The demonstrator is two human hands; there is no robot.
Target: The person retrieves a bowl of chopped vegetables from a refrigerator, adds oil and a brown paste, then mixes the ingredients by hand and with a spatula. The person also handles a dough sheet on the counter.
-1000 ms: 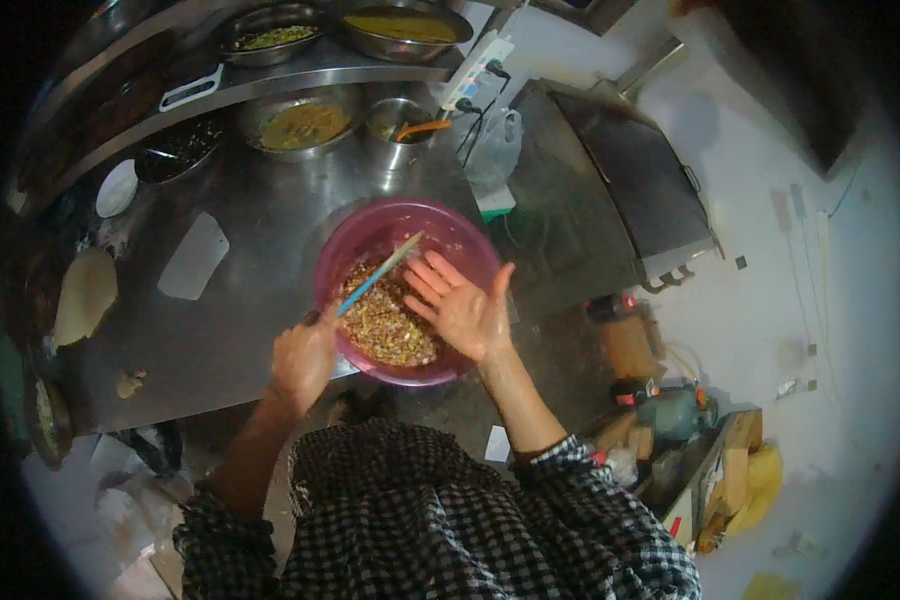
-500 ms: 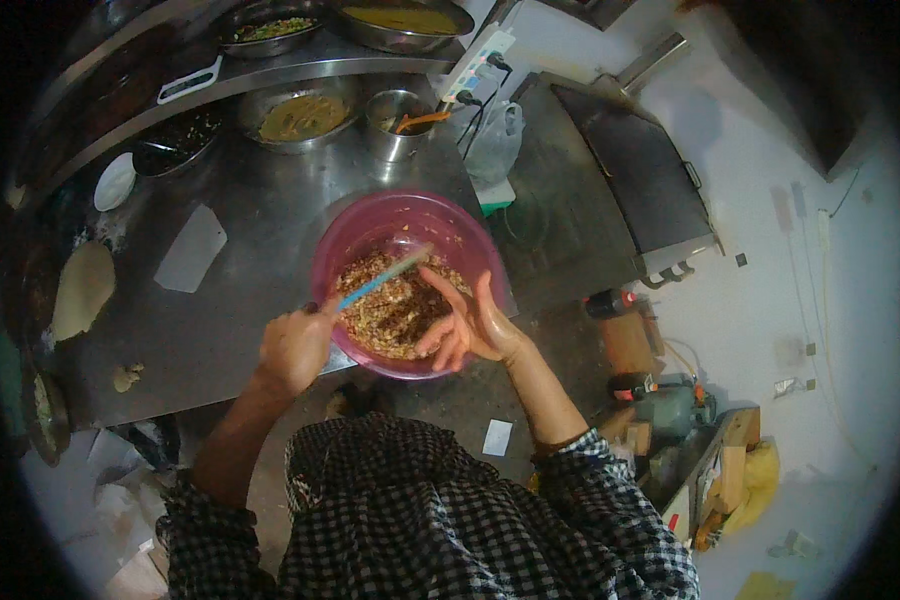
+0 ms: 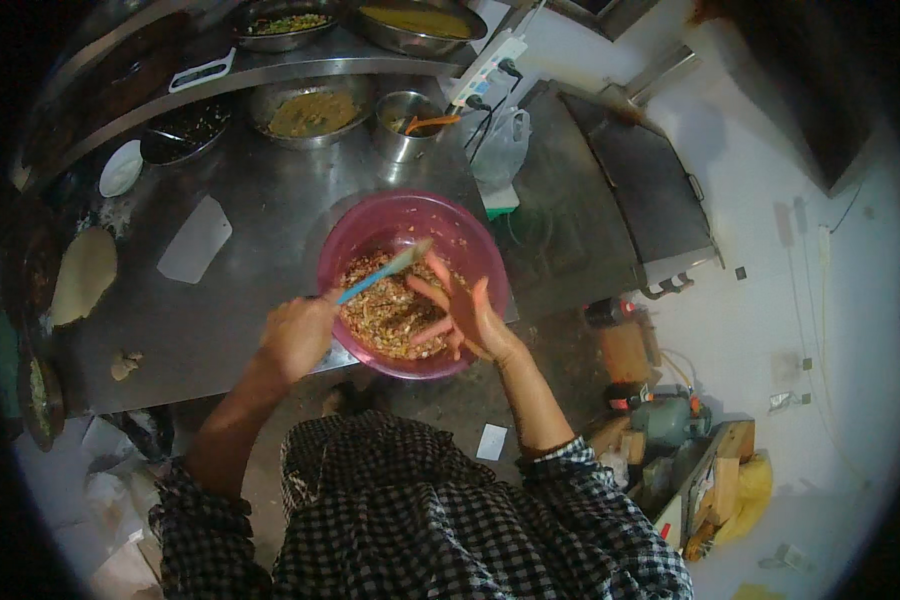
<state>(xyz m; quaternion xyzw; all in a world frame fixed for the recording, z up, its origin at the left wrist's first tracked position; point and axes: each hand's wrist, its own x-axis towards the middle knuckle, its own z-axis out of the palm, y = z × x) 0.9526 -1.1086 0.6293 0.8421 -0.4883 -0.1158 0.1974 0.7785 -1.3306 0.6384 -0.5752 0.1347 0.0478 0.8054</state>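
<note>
A pink basin (image 3: 329,250) holds a brown-and-pale chopped filling (image 3: 375,325) at the edge of the metal table. My left hand (image 3: 298,338) is closed round the blue handle of a spatula (image 3: 378,277) at the basin's near left rim. Its pale blade points up and to the right, over the filling. My right hand (image 3: 473,318) is open above the right part of the basin, fingers spread, with the fingertips close to the blade. Whether they touch it I cannot tell. The palm looks wet or greasy.
On the metal table (image 3: 260,215) are a white plastic sheet (image 3: 195,240), a flattened piece of dough (image 3: 85,277), a bowl of yellowish food (image 3: 313,112) and a steel pot (image 3: 406,145). A shelf (image 3: 270,78) with more bowls runs behind. A dark-lidded griddle (image 3: 638,185) stands right.
My right hand's fingers have spread and shifted slightly over the filling. The left hand keeps hold of the spatula. The whole view has shifted a little.
</note>
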